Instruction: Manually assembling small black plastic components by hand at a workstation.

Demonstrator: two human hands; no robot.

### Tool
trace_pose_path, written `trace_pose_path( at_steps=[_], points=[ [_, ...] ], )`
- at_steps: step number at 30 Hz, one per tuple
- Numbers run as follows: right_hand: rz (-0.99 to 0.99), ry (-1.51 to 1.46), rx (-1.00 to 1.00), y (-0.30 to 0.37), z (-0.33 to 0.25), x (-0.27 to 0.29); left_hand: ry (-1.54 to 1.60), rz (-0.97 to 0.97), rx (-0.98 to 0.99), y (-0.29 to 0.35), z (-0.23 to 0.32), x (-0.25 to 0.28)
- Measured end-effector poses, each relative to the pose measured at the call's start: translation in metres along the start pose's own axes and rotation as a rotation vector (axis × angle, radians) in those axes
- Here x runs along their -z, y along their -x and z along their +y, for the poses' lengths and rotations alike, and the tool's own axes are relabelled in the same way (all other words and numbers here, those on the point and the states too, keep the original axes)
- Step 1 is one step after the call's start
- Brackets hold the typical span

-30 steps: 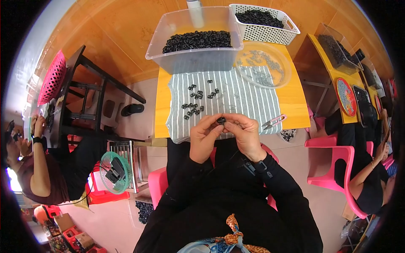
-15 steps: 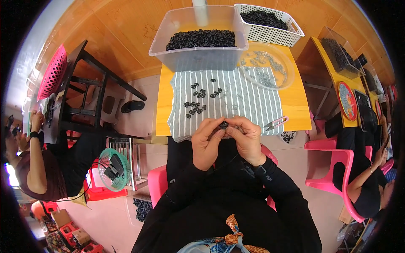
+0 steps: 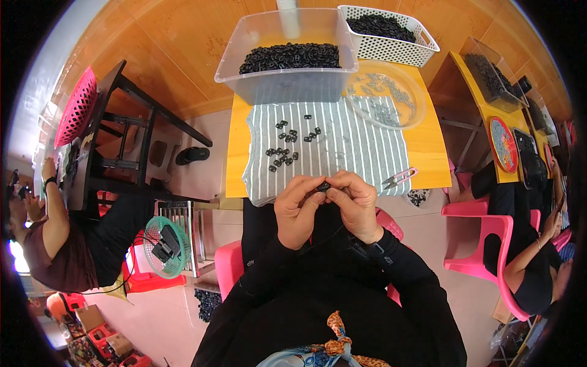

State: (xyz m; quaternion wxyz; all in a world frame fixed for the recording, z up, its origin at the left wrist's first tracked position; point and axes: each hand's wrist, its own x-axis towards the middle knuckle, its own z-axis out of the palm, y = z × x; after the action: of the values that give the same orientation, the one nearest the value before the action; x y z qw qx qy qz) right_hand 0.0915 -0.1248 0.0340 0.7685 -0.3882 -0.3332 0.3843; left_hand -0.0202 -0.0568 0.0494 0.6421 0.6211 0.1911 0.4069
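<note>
Between my two hands, at the near edge of the table, is a small black plastic part (image 3: pixel 324 186). My left hand (image 3: pixel 296 208) pinches it from the left with thumb and index finger. From the other side my right hand (image 3: pixel 356 205) grips the same part with its fingertips, which hide much of it. Ahead, several similar black parts (image 3: pixel 286 136) lie scattered on a grey and white striped cloth (image 3: pixel 324 153). Pink-handled thread snips (image 3: pixel 400 178) rest on the cloth's right edge, beside my right hand.
A clear bin (image 3: pixel 287 88) of black parts stands at the back of the table (image 3: pixel 431 153). Behind right is a white perforated basket (image 3: pixel 391 50). A round clear tray (image 3: pixel 419 113) holds small metallic pieces. People sit at tables on both sides.
Both hands stay together at the table's edge, shifting very slightly. The black part has turned between the fingertips. At the left, another person's arm has moved a little.
</note>
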Motion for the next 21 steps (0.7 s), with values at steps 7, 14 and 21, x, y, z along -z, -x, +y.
trace_pose_path(
  at_steps=[7, 14, 21],
  points=[
    [0.055, 0.005, 0.019, 0.002, 0.008, 0.001, -0.084, 0.049, -0.077, -0.001, -0.004, -0.006],
    [0.065, 0.028, 0.028, 0.002, 0.014, 0.002, -0.112, 0.106, -0.104, 0.0, -0.008, -0.007],
    [0.043, 0.062, 0.052, 0.001, 0.015, 0.002, -0.081, 0.071, -0.068, 0.004, -0.02, -0.001]
  ],
)
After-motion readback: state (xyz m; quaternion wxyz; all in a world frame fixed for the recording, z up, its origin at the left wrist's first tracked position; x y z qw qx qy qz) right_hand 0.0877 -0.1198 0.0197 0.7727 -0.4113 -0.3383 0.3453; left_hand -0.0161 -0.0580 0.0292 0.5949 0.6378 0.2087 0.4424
